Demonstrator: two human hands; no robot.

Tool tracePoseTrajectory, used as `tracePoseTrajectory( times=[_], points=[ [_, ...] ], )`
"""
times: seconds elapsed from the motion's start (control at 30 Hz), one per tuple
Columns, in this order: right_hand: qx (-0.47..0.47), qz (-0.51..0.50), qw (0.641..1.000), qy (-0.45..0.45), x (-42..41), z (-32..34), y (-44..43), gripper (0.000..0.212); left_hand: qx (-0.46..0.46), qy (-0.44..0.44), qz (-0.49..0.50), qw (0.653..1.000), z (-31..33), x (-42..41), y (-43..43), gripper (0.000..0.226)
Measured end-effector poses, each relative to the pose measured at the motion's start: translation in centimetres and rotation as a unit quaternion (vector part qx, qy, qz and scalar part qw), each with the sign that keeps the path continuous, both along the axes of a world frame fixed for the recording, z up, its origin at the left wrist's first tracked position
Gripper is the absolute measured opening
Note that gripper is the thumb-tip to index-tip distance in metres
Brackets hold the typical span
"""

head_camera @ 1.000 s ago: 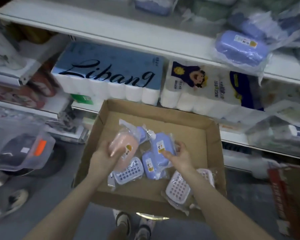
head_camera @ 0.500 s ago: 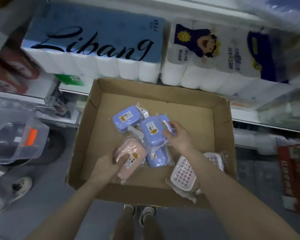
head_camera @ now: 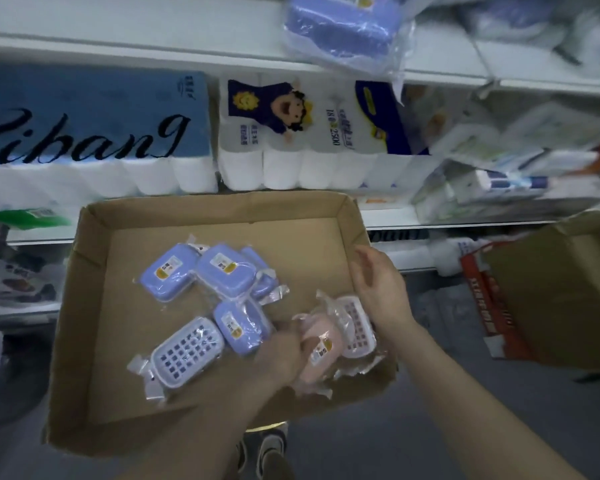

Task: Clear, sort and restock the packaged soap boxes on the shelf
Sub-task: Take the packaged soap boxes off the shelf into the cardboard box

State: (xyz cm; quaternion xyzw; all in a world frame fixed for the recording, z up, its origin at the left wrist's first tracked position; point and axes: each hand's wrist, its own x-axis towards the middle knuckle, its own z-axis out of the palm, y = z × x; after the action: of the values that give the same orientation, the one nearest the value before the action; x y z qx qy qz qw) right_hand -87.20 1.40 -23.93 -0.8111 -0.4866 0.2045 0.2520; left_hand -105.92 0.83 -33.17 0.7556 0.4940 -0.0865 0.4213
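A shallow cardboard tray (head_camera: 94,341) holds several wrapped soap boxes. Blue ones (head_camera: 222,271) lie piled in its middle, and a white one with a blue grid (head_camera: 184,351) lies at the front left. My left hand (head_camera: 278,348), blurred, grips a pink soap box (head_camera: 321,355) at the tray's front right. That pink box rests partly on a white box with a pink grid (head_camera: 357,323). Over the tray's right wall my right hand (head_camera: 378,285) hovers with fingers loosely bent and holds nothing. Another wrapped blue soap box (head_camera: 340,26) sits on the upper shelf.
Two packs of toilet rolls (head_camera: 309,133) fill the shelf behind the tray. An open cardboard box (head_camera: 551,296) with red print stands on the floor at the right. Mixed packets crowd the right shelf. My shoes (head_camera: 264,448) show below the tray.
My left hand carried the pink soap box from the tray's left side across to the front right. My right hand let go of the blue boxes and drew back to the right wall.
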Motion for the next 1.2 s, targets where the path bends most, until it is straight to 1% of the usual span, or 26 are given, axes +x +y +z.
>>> tracePoseTrajectory(
  times=[0.07, 0.1, 0.2, 0.3, 0.43, 0.53, 0.63, 0.73, 0.8, 0.87, 1.03, 1.1, 1.2],
  points=[
    [0.013, 0.019, 0.999, -0.023, 0.5, 0.1, -0.5, 0.034, 0.016, 0.037, -0.052, 0.998, -0.8, 0.8, -0.8, 0.046],
    [0.023, 0.033, 0.998, -0.04, 0.6, 0.3, -0.6, 0.034, 0.035, 0.041, -0.065, 0.996, -1.1, 0.8, -0.7, 0.045],
    [0.063, 0.059, 0.993, -0.081, 0.6, 1.7, -0.2, 0.035, 0.083, -0.005, -0.072, 0.994, -0.5, 0.1, 0.7, 0.043],
    [0.111, 0.072, 0.985, -0.113, -0.1, 4.4, 0.8, 0.034, 0.119, -0.047, -0.062, 0.99, 2.6, -1.3, 4.0, 0.045],
    [0.179, 0.107, 0.963, -0.169, -0.9, 9.8, 2.8, 0.035, 0.216, -0.072, -0.053, 0.972, 8.7, -2.8, 9.5, 0.049],
    [0.231, 0.112, 0.941, -0.222, -1.0, 14.3, 4.7, 0.037, 0.318, -0.12, -0.033, 0.94, 14.8, -3.5, 13.0, 0.042],
    [0.283, 0.097, 0.924, -0.238, -0.6, 18.2, 6.7, 0.038, 0.43, -0.168, -0.024, 0.887, 21.4, -3.4, 15.4, 0.034],
    [0.305, 0.089, 0.912, -0.26, 0.5, 21.1, 9.1, 0.039, 0.493, -0.215, -0.012, 0.843, 26.8, -2.3, 17.5, 0.031],
    [0.299, 0.09, 0.913, -0.262, 1.7, 22.6, 11.0, 0.042, 0.511, -0.222, -0.013, 0.83, 29.4, -0.8, 19.1, 0.036],
    [0.288, 0.096, 0.918, -0.255, 3.1, 23.9, 13.1, 0.046, 0.506, -0.199, -0.029, 0.839, 31.3, 1.2, 21.0, 0.049],
    [0.273, 0.108, 0.929, -0.223, 6.1, 26.5, 18.3, 0.049, 0.458, -0.096, -0.065, 0.881, 33.0, 5.9, 24.8, 0.089],
    [0.257, 0.113, 0.932, -0.23, 7.2, 27.4, 20.5, 0.052, 0.437, -0.08, -0.058, 0.894, 32.6, 7.1, 25.6, 0.095],
    [0.214, 0.109, 0.934, -0.265, 8.2, 28.7, 23.7, 0.056, 0.429, -0.083, -0.033, 0.899, 32.1, 7.8, 26.0, 0.092]
  ],
)
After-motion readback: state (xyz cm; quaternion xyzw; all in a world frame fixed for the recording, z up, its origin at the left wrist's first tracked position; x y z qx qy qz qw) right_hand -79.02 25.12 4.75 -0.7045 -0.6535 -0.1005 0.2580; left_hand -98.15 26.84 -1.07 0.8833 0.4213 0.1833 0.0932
